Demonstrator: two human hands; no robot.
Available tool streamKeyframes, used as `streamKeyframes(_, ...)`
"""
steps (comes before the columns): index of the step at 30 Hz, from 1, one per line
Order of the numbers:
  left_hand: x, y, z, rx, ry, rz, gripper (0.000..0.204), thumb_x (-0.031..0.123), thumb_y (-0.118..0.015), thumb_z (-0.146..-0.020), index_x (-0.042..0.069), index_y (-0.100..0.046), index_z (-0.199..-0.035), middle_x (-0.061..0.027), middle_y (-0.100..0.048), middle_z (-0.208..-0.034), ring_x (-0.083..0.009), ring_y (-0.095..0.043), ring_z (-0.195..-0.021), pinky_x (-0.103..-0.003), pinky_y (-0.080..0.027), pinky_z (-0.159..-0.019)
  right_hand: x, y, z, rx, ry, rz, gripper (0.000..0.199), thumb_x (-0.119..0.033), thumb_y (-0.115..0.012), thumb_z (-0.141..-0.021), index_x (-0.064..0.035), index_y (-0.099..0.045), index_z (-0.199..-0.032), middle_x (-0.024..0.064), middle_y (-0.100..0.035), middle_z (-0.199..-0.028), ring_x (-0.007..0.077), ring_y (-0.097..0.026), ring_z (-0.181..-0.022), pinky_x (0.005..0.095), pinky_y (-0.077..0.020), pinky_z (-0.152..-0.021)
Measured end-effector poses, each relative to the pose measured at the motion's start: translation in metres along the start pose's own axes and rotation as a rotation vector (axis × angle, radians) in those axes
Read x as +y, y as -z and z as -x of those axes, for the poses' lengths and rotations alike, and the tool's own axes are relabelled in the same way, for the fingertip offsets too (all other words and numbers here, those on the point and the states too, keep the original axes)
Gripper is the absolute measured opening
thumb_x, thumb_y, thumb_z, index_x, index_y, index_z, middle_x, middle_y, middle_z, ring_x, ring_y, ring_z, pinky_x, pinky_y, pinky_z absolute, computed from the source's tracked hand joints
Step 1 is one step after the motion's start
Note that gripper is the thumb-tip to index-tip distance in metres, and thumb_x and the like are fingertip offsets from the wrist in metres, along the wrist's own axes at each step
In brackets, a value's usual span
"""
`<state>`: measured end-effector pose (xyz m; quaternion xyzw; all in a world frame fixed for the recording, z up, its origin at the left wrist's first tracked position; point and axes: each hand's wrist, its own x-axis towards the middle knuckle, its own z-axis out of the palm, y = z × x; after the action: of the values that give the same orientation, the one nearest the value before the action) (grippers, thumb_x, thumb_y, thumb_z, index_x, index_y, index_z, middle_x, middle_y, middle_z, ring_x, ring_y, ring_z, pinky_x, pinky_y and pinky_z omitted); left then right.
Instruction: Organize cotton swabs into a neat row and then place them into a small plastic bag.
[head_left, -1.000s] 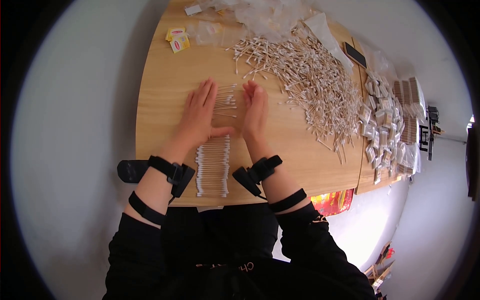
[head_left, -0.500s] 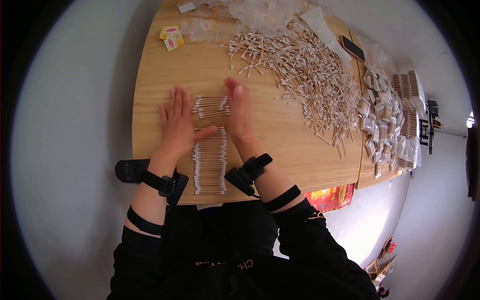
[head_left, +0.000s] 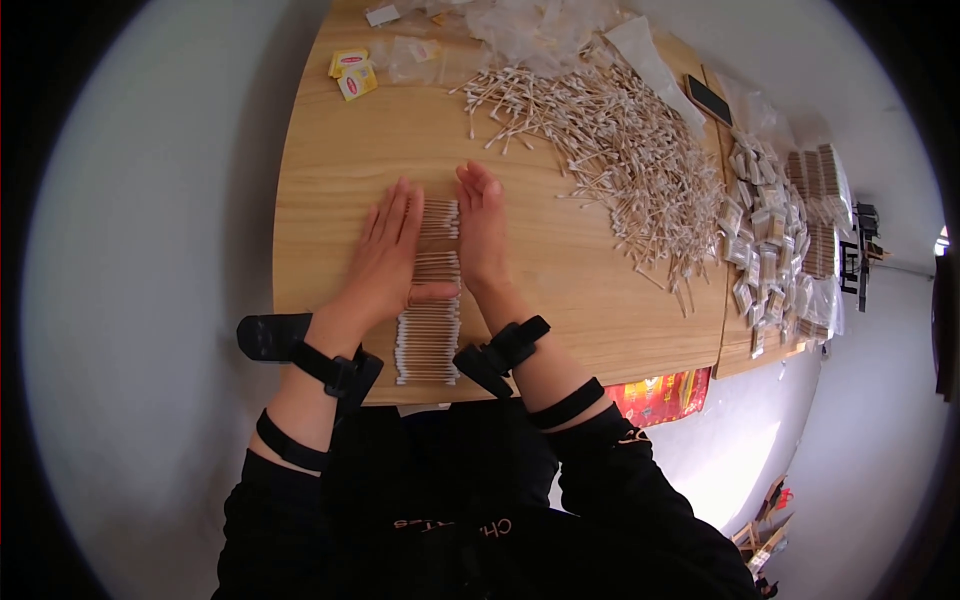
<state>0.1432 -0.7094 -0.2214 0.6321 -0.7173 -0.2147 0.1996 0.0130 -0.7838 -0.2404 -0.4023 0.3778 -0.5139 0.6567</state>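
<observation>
A neat row of cotton swabs (head_left: 430,340) lies side by side on the wooden table (head_left: 330,160), running from the near edge toward the middle. My left hand (head_left: 388,262) lies flat with fingers straight against the row's left ends, its thumb resting across the swabs. My right hand (head_left: 482,228) stands on its edge, fingers together, pressed against the right ends. Both hands squeeze the far part of the row between them. Each wrist carries a black strapped device.
A large loose heap of cotton swabs (head_left: 610,150) spreads over the table's far right. Clear plastic bags (head_left: 530,25) and small yellow packets (head_left: 350,70) lie at the far edge. A phone (head_left: 708,100) and many small packed bundles (head_left: 775,250) sit on the right.
The view has shifted slightly. My hands stay on either side of the row of swabs, pressing it together; their position along the row has changed little.
</observation>
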Motion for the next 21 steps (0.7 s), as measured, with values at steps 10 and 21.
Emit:
streamKeyframes(10, 0.011, 0.009, 0.008, -0.100, 0.227, -0.305, 0.123, 0.069, -0.066, -0.065, -0.008, -0.011, -0.145, -0.0249, -0.006, -0.154, -0.0336, -0.001, -0.145, -0.054, -0.005, -0.114, 0.000, -0.004, 0.008, -0.081, 0.085, 0.329, 0.056, -0.040, -0.030, -0.102, 0.0026, -0.033, -0.137, 0.0158, -0.040, -0.136, 0.0239, -0.034, -0.132, 0.0364, -0.0222, -0.114)
streamKeyframes(21, 0.020, 0.013, -0.005, -0.041, 0.081, -0.107, 0.124, 0.063, -0.071, -0.063, -0.005, -0.009, -0.146, -0.0231, -0.010, -0.154, -0.0347, -0.004, -0.144, -0.053, -0.006, -0.114, -0.010, 0.005, 0.000, -0.001, -0.045, -0.031, 0.055, -0.039, -0.026, -0.102, 0.0034, -0.033, -0.137, 0.0168, -0.043, -0.131, 0.0240, -0.036, -0.131, 0.0366, -0.0243, -0.113)
